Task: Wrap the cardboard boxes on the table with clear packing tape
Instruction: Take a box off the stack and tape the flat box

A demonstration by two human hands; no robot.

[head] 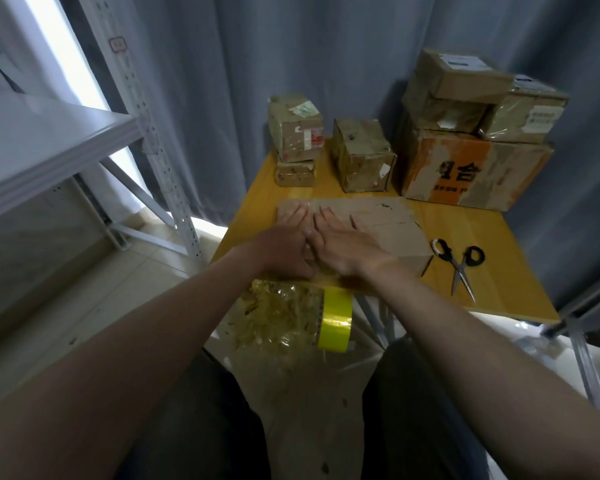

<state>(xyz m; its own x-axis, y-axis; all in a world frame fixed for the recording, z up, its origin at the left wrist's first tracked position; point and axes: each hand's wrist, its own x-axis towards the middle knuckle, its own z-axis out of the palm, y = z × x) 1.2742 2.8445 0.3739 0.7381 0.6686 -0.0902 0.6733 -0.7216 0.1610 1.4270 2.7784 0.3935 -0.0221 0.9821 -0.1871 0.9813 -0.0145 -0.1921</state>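
Flat box (371, 220) at worktop (520, 278) front edge, scissors (459, 265) to its right, stacked boxes (471, 133) along back edge, tape roll (335, 318) hanging off front.

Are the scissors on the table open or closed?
Open: the scissors lie flat with blades spread in a narrow V, handles apart.

Grey-blue pleated curtains (291, 46) hang across the whole back wall. At the left stands a white perforated-metal shelving rack (142, 109), its flat shelf board (49, 140) jutting toward the camera. Behind it a bright strip of daylight (66, 46), probably a window, glows between curtain and rack. Pale beige floor tiles (94, 292) run under a yellow wooden table (499, 271) set against the curtains. A grey metal frame (582, 341) stands at the right edge.
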